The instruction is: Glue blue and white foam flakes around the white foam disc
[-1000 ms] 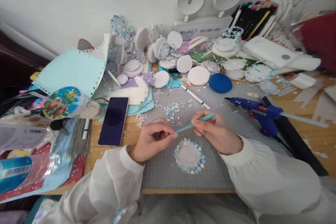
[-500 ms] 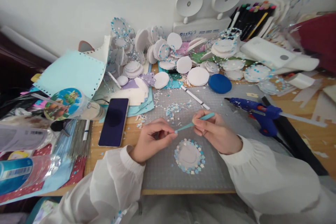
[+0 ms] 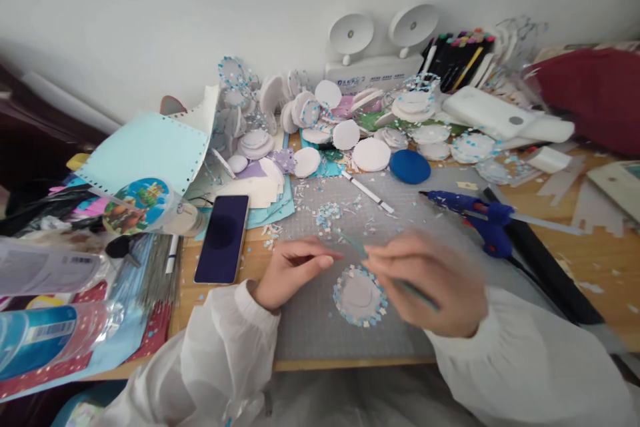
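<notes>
My right hand, smeared by motion, is closed round teal tweezers whose tips point left and away from me. Their back end sticks out below my fingers. To the left, my left hand has thumb and index finger pressed together near those tips; anything between them is too small to make out. Below and between both hands lies a round ring of small blue and white flower pieces around a pale centre, flat on the grey cutting mat. Beyond my hands sits a small heap of loose flower pieces.
A phone and a lidded cup stand left. A blue glue gun lies right, beside a white pen and a blue disc. White discs and wreaths crowd the back, before a twin-headed lamp.
My right hand has turned over and come nearer, and the tweezers have drawn off from my left fingertips. My left hand stays almost in place, its index finger straighter. The view has tilted slightly.
</notes>
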`<state>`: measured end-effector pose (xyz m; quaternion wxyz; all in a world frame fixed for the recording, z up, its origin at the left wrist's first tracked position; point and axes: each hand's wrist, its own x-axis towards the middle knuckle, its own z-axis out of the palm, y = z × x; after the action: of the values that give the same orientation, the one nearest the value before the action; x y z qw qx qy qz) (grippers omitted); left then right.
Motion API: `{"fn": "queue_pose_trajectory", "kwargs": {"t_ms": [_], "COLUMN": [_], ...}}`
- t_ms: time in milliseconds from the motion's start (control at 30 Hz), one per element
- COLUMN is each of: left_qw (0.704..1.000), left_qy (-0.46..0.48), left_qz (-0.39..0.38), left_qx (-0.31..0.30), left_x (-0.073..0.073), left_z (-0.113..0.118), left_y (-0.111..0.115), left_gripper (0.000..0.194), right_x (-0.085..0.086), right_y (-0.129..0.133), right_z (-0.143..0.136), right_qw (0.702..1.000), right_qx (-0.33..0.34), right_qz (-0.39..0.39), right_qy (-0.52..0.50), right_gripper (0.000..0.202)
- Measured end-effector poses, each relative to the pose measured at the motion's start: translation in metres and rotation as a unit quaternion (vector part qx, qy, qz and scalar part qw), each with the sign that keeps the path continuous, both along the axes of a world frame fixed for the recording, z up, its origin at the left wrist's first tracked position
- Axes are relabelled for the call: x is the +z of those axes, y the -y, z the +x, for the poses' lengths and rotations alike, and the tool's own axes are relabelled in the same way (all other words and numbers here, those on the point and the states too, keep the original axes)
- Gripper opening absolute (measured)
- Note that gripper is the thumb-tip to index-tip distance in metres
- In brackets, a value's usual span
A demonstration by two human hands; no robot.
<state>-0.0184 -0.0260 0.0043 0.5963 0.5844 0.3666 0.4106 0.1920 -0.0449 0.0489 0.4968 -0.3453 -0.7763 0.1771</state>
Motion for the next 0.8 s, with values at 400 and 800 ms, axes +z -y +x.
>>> {"fn": "queue_pose_trajectory", "kwargs": {"t_ms": [400, 800], "left_qw": [0.976, 0.979], "left_qy": [0.107, 0.055], "left_qz": [-0.189, -0.198], "left_qx": [-0.025, 0.009], "left_x": [-0.003, 0.002], "left_z": [0.005, 0.002], "left_y": [0.008, 0.004], "left_gripper": [0.050, 0.032], "right_x": [-0.007, -0.031], "right_y": [0.017, 0.049], "right_z": [-0.041, 0.069], "right_qw": [0.936, 0.901], "right_qx": [0.001, -0.426], "right_qz": [0.199, -0.055], "right_qy": [0.291, 0.065], "right_gripper": [0.021, 0.006]}}
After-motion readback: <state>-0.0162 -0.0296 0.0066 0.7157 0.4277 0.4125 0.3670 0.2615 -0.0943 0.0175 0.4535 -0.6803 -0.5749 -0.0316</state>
